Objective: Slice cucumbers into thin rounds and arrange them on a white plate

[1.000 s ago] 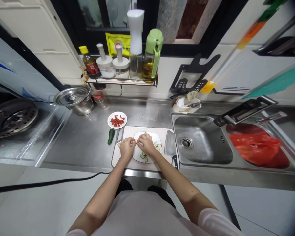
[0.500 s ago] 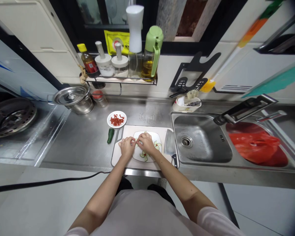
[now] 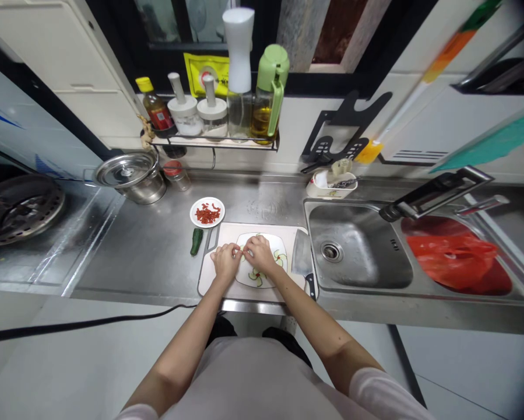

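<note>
Over the left part of a white square plate, my left hand and my right hand meet with fingertips pinched close together. What they pinch is small and hidden by the fingers. Thin green-edged cucumber slices form pinwheels with red bits at their centres, one near the plate's front and one at its right. The plate rests on a light cutting board. A cleaver lies along the board's right side. Left of the board is a cucumber piece, and behind it a small plate of chopped red bits.
To the right are a steel sink and a second basin with a red plastic bag. A lidded pot and a red-lidded jar stand at the back left. Above hangs a seasoning rack. A wok sits far left.
Both hands stay at nearly the same place over the plate, their fingertips still together. The other things have not visibly moved.
</note>
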Demonstrator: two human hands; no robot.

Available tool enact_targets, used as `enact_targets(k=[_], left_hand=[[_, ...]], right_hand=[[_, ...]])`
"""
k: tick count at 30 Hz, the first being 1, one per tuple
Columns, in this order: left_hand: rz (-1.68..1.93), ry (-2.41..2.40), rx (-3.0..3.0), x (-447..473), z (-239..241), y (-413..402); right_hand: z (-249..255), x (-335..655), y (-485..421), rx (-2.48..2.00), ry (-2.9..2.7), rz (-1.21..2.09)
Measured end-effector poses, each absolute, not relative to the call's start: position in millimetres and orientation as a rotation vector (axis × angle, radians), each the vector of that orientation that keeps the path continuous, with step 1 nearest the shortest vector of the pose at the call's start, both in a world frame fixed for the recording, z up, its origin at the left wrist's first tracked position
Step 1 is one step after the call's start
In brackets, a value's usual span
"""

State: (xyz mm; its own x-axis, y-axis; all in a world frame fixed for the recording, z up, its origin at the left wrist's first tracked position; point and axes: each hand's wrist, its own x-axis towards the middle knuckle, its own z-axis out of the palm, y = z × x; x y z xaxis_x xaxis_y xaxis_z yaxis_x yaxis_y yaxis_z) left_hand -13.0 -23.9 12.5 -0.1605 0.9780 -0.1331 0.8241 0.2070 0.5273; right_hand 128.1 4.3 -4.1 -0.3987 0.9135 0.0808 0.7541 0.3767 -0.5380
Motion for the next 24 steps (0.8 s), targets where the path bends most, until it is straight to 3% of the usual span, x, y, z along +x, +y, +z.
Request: enact_targets(k=[24], left_hand=[[0.641,2.070,1.565,-18.5,14.6,-24.2]], right_hand=[[17.7,144.0,10.2,-1.538,-2.125,0.605]])
